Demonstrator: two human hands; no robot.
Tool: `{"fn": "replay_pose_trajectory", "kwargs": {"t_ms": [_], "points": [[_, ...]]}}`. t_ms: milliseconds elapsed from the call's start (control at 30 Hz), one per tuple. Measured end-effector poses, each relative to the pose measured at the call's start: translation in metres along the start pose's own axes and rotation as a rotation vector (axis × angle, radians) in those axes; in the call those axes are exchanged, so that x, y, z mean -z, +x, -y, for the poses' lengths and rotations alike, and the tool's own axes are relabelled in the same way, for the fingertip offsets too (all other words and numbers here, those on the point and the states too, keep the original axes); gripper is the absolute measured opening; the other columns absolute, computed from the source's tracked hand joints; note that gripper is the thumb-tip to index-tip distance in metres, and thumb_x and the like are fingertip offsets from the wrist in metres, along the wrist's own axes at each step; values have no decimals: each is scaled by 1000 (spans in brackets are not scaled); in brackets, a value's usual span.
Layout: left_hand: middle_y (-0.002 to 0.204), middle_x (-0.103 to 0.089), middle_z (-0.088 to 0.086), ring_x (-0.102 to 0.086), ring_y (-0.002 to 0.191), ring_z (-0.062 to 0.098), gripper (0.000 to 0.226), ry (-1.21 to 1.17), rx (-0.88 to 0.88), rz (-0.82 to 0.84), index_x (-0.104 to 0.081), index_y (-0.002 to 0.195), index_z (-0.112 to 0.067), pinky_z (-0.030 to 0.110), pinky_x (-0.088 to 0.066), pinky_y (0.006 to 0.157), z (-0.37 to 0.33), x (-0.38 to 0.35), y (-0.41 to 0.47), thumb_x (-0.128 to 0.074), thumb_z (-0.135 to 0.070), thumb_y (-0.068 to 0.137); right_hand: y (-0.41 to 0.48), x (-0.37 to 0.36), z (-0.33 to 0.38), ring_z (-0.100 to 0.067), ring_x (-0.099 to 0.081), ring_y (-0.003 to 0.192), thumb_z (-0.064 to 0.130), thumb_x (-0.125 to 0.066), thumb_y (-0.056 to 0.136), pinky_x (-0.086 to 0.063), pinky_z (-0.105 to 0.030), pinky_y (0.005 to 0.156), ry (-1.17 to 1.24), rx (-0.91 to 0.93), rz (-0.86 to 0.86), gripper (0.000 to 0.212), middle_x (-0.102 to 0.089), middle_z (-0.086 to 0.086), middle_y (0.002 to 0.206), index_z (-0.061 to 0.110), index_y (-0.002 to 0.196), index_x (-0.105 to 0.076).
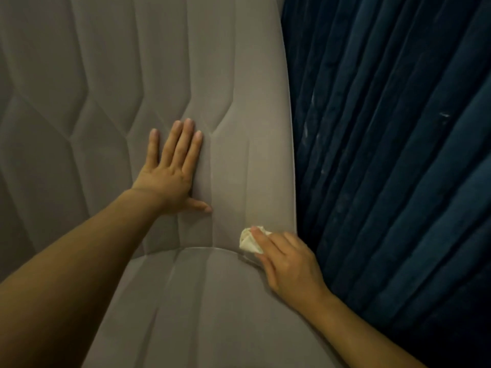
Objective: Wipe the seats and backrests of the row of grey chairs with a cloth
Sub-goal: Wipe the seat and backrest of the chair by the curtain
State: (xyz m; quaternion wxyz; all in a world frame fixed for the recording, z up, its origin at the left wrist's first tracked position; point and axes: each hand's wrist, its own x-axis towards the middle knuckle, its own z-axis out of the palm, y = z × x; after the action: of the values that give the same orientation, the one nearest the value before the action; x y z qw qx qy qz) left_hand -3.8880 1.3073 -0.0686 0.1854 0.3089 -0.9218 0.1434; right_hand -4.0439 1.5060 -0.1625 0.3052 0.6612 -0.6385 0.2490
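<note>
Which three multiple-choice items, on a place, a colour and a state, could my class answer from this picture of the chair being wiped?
1. Where is the cloth?
A) backrest, top left
B) backrest, lower right, by the seat
C) middle of the seat

2. What colour is the curtain?
A) red
B) white
C) dark blue

3. How is the left hand?
A) flat on the backrest
B) a fist
C) holding the cloth

Key: B, the right hand holds it there; C, the folds at the right are dark blue; A, its straight fingers lie on the backrest.
</note>
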Motion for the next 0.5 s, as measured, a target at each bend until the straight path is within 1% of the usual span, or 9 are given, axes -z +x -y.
{"fn": "replay_pose_trajectory", "kwargs": {"t_ms": [67,167,200,233,300,367,400,433,500], "points": [[130,54,6,55,118,22,138,20,16,23,44,126,-12,42,43,92,0,-1,0,-54,-83,60,7,8,-1,-22,-56,67,18,-50,87,-50,-31,61,-1,-4,-12,36,-64,-7,82,1,116,-63],[130,54,7,56,117,22,138,29,12,3,45,125,-13,42,44,90,1,-3,1,-53,-83,59,27,15,-7,-25,-55,65,16,-61,85,-49,-33,59,-24,-139,-168,36,-63,-11,82,-1,116,-62],[132,52,7,55,119,22,138,31,5,-1,43,127,-14,41,43,91,1,-1,1,-55,-82,59,27,14,-8,-25,-56,66,16,-62,84,-49,-32,60,-9,-157,-171,37,-64,-11,83,-1,117,-61],[135,48,7,52,121,22,137,34,-7,-4,40,129,-14,41,42,93,0,0,0,-57,-81,59,21,11,-7,-25,-57,68,16,-60,85,-50,-31,61,4,-142,-131,37,-65,-11,86,0,118,-61],[139,41,7,47,125,22,137,34,-17,-16,34,133,-15,40,41,96,1,-1,0,-61,-79,58,2,3,1,-24,-60,73,17,-59,86,-53,-29,65,11,-64,44,34,-68,-8,94,6,118,-63],[139,42,7,47,126,22,137,45,-14,-23,34,133,-13,41,40,96,1,-1,0,-60,-79,58,-11,-1,7,-19,-63,73,19,-73,76,-54,-24,64,-9,-11,162,37,-69,-1,90,10,111,-68],[139,42,6,47,126,23,138,47,-13,-19,34,133,-13,41,40,97,1,0,-1,-60,-79,58,-12,-1,7,-18,-63,71,20,-79,70,-53,-22,62,-12,-3,171,40,-69,0,85,10,108,-69],[140,42,7,46,127,24,138,45,-17,-14,33,134,-12,41,39,98,0,2,-2,-62,-78,59,-10,0,8,-18,-63,69,20,-80,69,-52,-22,60,1,-7,159,42,-68,-1,83,8,107,-69],[143,37,7,40,131,26,138,53,-24,-22,28,137,-9,43,35,101,-2,8,-5,-65,-75,58,3,11,9,-21,-60,68,19,-68,81,-52,-26,57,67,-34,84,36,-65,-6,81,2,113,-64]]}}
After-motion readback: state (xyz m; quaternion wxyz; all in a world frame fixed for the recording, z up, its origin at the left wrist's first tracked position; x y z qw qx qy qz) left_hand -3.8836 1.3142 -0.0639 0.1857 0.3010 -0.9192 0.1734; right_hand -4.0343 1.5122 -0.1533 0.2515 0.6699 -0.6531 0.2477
